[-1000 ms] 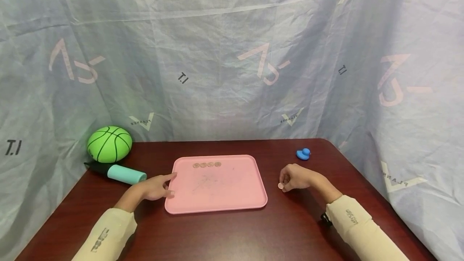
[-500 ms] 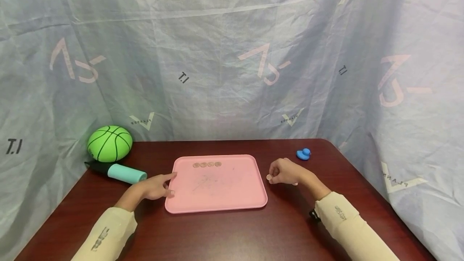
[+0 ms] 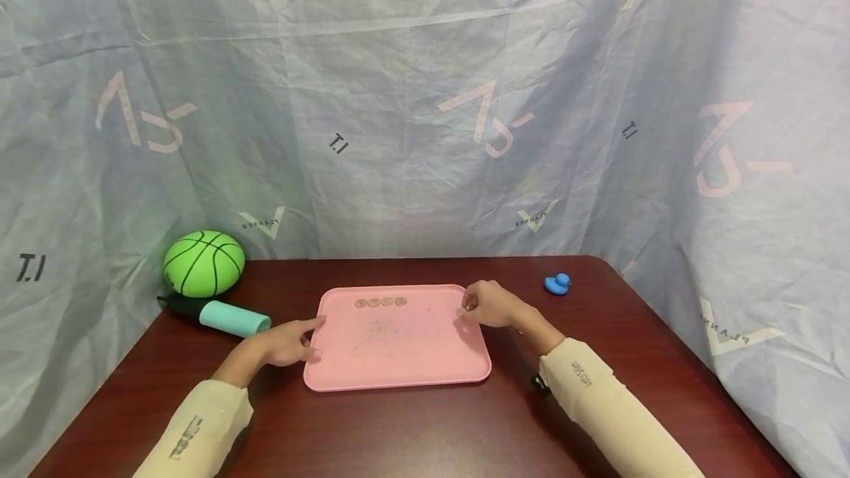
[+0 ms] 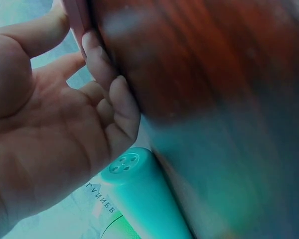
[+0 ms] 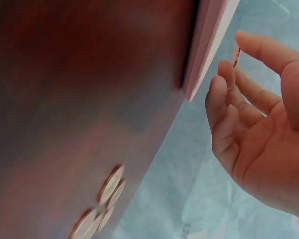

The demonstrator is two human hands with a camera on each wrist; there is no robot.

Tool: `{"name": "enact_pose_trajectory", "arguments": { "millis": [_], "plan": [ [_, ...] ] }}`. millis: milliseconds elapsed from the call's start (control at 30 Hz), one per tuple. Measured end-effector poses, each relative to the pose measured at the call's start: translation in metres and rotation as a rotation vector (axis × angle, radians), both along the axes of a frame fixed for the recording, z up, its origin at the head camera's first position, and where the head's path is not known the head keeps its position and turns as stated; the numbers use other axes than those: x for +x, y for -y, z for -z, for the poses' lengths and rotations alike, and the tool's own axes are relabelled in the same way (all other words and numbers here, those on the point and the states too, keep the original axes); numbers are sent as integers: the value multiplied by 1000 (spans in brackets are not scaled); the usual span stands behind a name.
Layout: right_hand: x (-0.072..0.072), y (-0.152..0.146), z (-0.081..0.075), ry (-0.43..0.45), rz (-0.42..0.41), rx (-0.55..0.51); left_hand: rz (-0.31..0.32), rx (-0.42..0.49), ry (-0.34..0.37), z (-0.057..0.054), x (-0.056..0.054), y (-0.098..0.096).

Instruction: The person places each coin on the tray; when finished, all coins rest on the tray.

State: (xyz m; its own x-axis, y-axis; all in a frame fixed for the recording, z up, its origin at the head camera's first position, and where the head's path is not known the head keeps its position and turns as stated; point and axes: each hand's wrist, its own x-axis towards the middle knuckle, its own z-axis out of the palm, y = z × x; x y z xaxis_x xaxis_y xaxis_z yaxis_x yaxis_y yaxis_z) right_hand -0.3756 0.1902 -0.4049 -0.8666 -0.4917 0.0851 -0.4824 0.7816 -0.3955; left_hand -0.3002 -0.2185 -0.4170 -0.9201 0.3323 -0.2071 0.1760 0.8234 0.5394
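Note:
My right hand (image 3: 490, 305) pinches a small coin (image 5: 236, 56) between thumb and fingertip, over the right rim of the pink tray (image 3: 412, 367). In the right wrist view its other fingers are bent and hold nothing. Several coins (image 3: 374, 302) lie in a row near the tray's far edge. More coins (image 5: 111, 184) lie on the table right of the tray, mostly hidden under my right arm in the head view. My left hand (image 3: 287, 343) rests on the tray's left rim, thumb and index finger spread over it, another fingertip against its outer side.
Left of the tray lies a turquoise and black bottle-like object (image 3: 234, 319), close to my left hand. A green ball (image 3: 204, 265) stands behind it. A blue toy duck (image 3: 558, 284) sits at the back right of the dark red table (image 3: 398, 434). A grey curtain (image 3: 398, 190) hangs behind.
My right hand has carried the coin leftward and a little away from me, from the table to over the tray's right rim. My left hand and the row of coins stay put.

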Motion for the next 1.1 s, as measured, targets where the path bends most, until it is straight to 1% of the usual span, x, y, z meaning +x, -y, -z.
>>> {"name": "enact_pose_trajectory", "arguments": {
  "millis": [200, 433, 533, 733, 900, 1100],
  "plan": [
    [-7, 21, -3, -11, -12, 34, -3, 9, 5, 1, 0, -1],
    [-21, 41, 0, 8, 13, 134, -4, -1, 1, 1, -1, -1],
    [-25, 50, -2, 22, 23, 166, -8, 5, 6, 0, -1, -1],
    [-32, 63, -1, 32, 22, 188, -10, 8, 6, 1, 0, 0],
    [-38, 73, 2, 50, 15, 217, -8, 11, 5, 1, 0, -1],
    [-40, 85, 2, 58, 33, 252, -18, 11, 9, 0, 1, -1]
  ]
}}
